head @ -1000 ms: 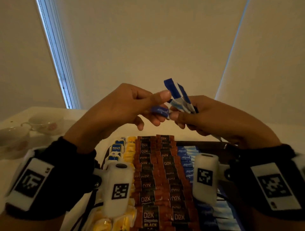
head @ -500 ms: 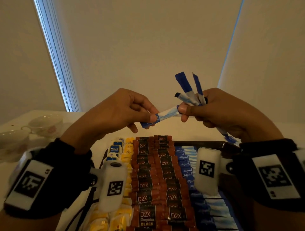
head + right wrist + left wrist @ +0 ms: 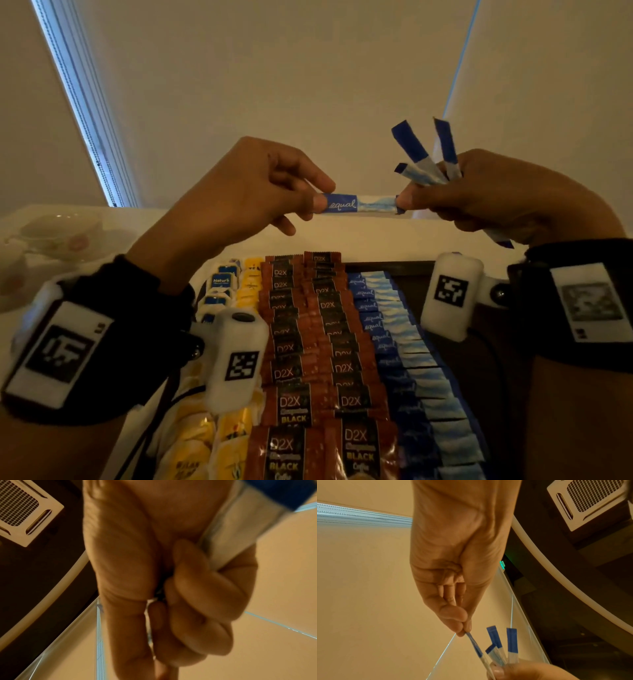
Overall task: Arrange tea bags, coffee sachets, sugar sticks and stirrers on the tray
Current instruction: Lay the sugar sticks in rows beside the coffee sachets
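Both hands are raised above the tray (image 3: pixel 424 274). My left hand (image 3: pixel 318 200) pinches one end of a blue and white sugar stick (image 3: pixel 359 204) marked "equal", held level. My right hand (image 3: pixel 407 204) pinches its other end and also grips a small bunch of sugar sticks (image 3: pixel 421 161) that fan upward. The left wrist view shows the pinched sugar stick (image 3: pixel 476 649) and the bunch of sugar sticks (image 3: pixel 503 646). The right wrist view shows fingers curled round a sugar stick (image 3: pixel 240 524). On the tray lie rows of sugar sticks (image 3: pixel 411 359), brown coffee sachets (image 3: pixel 308 342) and yellow tea bags (image 3: pixel 250 284).
Two white cups on saucers (image 3: pixel 58 233) stand at the far left of the table. Small blue and white packets (image 3: pixel 219 284) lie at the tray's left. A dark bare strip of tray (image 3: pixel 479 394) runs along the right of the sugar sticks.
The hands have drawn apart and risen. One sugar stick has been pulled out of the right hand's bunch and now stretches level between both hands.
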Motion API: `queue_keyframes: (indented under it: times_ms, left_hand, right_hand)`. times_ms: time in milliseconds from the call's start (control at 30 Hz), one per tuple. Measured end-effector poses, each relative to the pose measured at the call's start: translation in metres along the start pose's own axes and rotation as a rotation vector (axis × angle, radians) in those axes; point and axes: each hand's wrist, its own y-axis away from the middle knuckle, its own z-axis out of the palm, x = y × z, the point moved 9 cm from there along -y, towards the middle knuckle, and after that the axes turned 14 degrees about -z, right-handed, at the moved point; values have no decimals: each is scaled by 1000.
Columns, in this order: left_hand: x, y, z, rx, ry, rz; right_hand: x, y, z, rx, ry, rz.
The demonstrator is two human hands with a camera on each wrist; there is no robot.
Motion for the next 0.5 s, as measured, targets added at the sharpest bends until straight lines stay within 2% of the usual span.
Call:
queue_keyframes:
  times_ms: [167,367,500]
  left_hand:
    - [7,6,-14,41,7,29]
    - [16,15,-19,69,-14,78]
    - [18,17,-16,78,-42,88]
  right_hand:
    - [20,17,-22,65,41,83]
    - [104,75,1,-194,272,436]
    - [123,96,13,-258,250,487]
